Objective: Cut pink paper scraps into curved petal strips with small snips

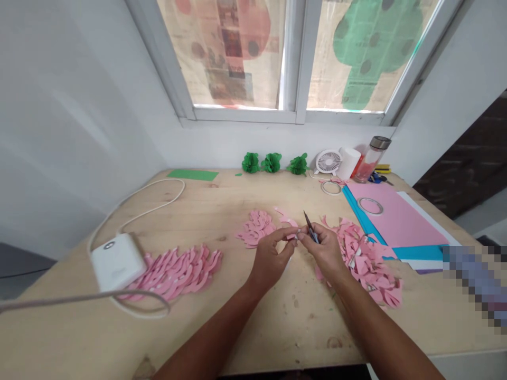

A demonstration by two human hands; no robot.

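Note:
My left hand [273, 253] pinches a small pink paper piece [292, 237] above the middle of the table. Close against it, my right hand [322, 250] is closed around a pair of scissors [311, 227], whose dark blades point up and away from me. The right fingertips meet the paper too, at a small whitish bit. Just beyond my left hand lies a cluster of pink paper petals [256, 228], with a curved pink strip [285, 217] beside it. A heap of pink paper scraps [366, 258] spreads to the right of my right hand.
Overlapping pink petal strips [182, 272] lie at left by a white device [119, 262] with a looping cable. Green paper balls [271, 162], a small fan [328, 161] and a bottle [372, 160] stand along the wall. Coloured sheets [407, 221] bear a tape roll [370, 206] at right.

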